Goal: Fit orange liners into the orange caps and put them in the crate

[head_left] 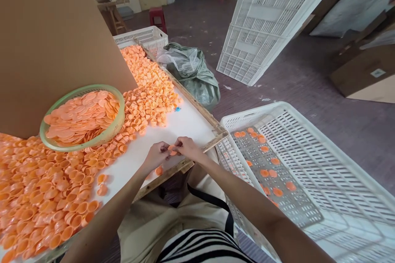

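Note:
Near the front edge of the white table (193, 117), my left hand (156, 155) and my right hand (187, 148) meet around one small orange plastic piece (173, 151). Fingers of both hands pinch it, covering most of its shape. Just below my left hand lies a loose orange cup (159, 170). A heap of small orange cups (61, 189) spreads over the left of the table and runs back along it. Among the heap, a green basket (121, 117) holds many flat orange discs (83, 115).
A large white crate (324, 152) with several orange pieces inside stands at my right. Stacked white crates (262, 28) rise behind it. A cardboard sheet (58, 41) blocks the left. A green sack (200, 78) leans beyond the table's wooden edge (197, 104). A blue bit (177, 109) lies near the cups.

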Action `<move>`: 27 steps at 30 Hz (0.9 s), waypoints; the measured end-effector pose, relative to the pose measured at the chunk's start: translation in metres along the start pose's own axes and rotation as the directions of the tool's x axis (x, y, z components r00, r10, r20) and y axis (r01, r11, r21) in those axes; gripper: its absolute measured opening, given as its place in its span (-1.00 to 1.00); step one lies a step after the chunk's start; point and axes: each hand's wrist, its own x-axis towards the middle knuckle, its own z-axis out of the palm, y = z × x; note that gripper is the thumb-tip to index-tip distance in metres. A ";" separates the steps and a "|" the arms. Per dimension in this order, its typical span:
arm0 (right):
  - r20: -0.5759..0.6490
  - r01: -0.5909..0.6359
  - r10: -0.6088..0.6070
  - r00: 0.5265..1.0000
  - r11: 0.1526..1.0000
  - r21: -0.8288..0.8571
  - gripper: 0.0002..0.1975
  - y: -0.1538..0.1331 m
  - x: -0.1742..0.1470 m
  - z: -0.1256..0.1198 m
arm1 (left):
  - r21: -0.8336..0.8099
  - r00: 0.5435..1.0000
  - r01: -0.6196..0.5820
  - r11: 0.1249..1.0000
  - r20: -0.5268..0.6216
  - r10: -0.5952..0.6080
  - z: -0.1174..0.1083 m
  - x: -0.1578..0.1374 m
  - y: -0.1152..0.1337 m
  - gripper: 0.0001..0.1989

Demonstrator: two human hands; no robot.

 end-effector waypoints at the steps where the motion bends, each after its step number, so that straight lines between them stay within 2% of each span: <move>1: -0.003 -0.008 0.008 1.000 1.000 -0.012 -0.87 -0.001 0.001 0.000 | 0.001 1.000 -0.002 1.000 -0.004 0.002 0.000 0.000 0.000 -0.83; 4: -0.031 -0.008 0.006 1.000 0.997 -0.080 -0.88 -0.001 0.001 0.001 | -0.008 1.000 0.001 1.000 -0.018 -0.001 -0.001 0.001 0.002 -0.84; 7: -0.056 0.040 -0.048 0.997 0.991 -0.130 -0.90 0.001 0.000 0.003 | -0.010 1.000 0.013 1.000 -0.018 -0.014 -0.001 0.000 0.006 -0.83; 10: -0.065 0.075 -0.085 0.994 0.988 -0.135 -0.91 0.003 -0.002 0.003 | -0.011 1.000 0.022 1.000 -0.016 -0.022 -0.001 0.000 0.008 -0.80; 14: -0.064 0.068 -0.077 0.995 0.989 -0.133 -0.91 0.002 -0.002 0.003 | -0.054 0.999 0.040 0.998 0.029 -0.038 0.000 0.001 0.006 -0.76; 18: -0.059 0.079 -0.084 0.995 0.994 -0.078 -0.87 0.006 0.000 0.002 | -0.075 0.998 0.061 0.995 0.028 -0.059 0.002 0.001 0.003 -0.76; 23: 0.027 0.080 -0.083 0.996 0.993 0.084 -0.84 0.016 0.004 0.000 | -0.133 0.994 0.102 0.986 0.054 -0.095 0.001 0.001 0.006 -0.73; 27: 0.048 0.060 -0.064 0.997 0.996 0.067 -0.85 0.016 0.005 -0.003 | -0.138 0.991 0.131 0.982 0.053 -0.124 0.000 0.002 0.011 -0.70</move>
